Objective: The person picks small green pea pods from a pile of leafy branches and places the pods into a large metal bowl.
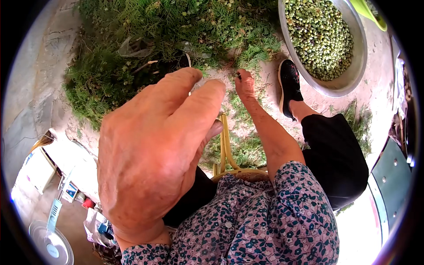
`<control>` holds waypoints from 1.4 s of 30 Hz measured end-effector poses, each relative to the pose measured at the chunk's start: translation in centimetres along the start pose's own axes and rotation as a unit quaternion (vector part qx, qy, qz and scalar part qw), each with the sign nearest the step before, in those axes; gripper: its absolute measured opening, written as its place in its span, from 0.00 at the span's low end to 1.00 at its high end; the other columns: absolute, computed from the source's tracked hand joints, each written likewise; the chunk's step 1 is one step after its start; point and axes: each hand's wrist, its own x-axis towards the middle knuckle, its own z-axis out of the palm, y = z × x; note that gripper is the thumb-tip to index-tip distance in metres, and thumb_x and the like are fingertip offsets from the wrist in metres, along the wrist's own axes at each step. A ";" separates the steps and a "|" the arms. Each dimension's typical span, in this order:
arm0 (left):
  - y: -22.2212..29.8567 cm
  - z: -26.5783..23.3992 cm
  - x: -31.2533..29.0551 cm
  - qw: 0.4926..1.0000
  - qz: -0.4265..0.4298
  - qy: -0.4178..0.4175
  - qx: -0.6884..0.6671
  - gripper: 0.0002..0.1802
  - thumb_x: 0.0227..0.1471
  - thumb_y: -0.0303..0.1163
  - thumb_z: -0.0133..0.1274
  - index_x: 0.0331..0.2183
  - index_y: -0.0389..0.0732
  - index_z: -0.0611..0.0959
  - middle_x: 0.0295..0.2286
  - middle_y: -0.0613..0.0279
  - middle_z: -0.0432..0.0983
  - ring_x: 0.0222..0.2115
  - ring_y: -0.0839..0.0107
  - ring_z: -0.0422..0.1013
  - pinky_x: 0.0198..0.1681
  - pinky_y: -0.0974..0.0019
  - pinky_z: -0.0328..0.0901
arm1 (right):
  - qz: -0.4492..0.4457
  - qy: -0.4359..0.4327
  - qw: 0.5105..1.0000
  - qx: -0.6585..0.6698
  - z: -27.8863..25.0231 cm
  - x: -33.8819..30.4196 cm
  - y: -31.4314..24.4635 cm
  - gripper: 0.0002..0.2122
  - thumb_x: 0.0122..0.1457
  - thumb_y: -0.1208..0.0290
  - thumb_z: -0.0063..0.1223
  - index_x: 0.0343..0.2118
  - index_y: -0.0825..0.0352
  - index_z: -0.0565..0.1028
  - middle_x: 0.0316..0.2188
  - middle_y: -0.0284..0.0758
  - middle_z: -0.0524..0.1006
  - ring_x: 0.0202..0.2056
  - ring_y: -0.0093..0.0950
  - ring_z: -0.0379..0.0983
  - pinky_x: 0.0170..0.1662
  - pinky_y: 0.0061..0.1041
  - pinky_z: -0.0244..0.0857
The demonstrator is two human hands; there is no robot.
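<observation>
Evergreen sprigs [258, 48] lie just beyond the fingertips of my right hand [239, 74], which reaches down to the floor with its fingers curled; something small and dark shows at the tips, but I cannot tell whether I am pinching it. My left hand [150, 145] is raised close to the camera, fingers bent and thumb tucked beneath; its palm is turned away, so I cannot tell if it is gripping anything.

I judge these sprigs light and springy, soft at the feathery ends and stiffer toward the wood, with little round cones that might come loose if handled roughly. The woody stem looks the better place to take hold. They point every way, with no single long axis, though the heap itself spreads across the floor ahead of me. On its left side, 1 bare stem [145, 66] slants from lower left to upper right, its pale end uppermost.

A clear plastic bag [134, 47] lies on the heap near that stem. Farther out, my black shoe [289, 81] stands to the right, just beside a metal basin [357, 62] holding many small green cones [318, 39].
</observation>
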 end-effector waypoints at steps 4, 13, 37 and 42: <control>0.0 -0.2 0.3 1.000 -0.009 -0.014 -0.007 0.20 0.44 0.36 0.52 0.35 0.28 0.76 0.29 0.46 0.75 0.36 0.53 0.71 0.40 0.63 0.65 | 0.087 -0.108 0.979 -0.147 1.2 -0.1 -1.3 0.15 0.46 0.78 0.51 0.38 0.63 0.65 0.36 0.46 0.65 0.33 0.49 0.67 0.35 0.42 0.64; -1.3 -0.5 0.2 0.999 0.003 0.006 -0.032 0.15 0.46 0.30 0.51 0.35 0.29 0.76 0.32 0.45 0.73 0.34 0.54 0.71 0.37 0.66 0.65 | 0.317 -0.128 0.890 0.301 -2.6 1.8 -2.4 0.12 0.48 0.82 0.46 0.38 0.69 0.70 0.25 0.38 0.73 0.21 0.23 0.68 0.19 0.21 0.62; -4.1 1.2 0.7 0.973 0.172 -0.042 -0.150 0.08 0.42 0.29 0.52 0.19 0.33 0.75 0.12 0.58 0.65 0.14 0.71 0.63 0.19 0.69 0.59 | 0.090 -0.187 0.640 0.739 -20.7 0.2 -23.8 0.09 0.52 0.82 0.42 0.37 0.70 0.68 0.32 0.40 0.70 0.31 0.29 0.69 0.30 0.23 0.64; -2.3 3.6 -1.6 0.947 0.248 -0.182 -0.095 0.06 0.40 0.30 0.54 0.22 0.37 0.78 0.17 0.54 0.71 0.19 0.59 0.70 0.23 0.64 0.62 | 0.093 -0.146 0.616 0.769 -21.3 -1.9 -25.2 0.12 0.56 0.70 0.44 0.41 0.71 0.66 0.36 0.43 0.69 0.41 0.38 0.68 0.45 0.36 0.64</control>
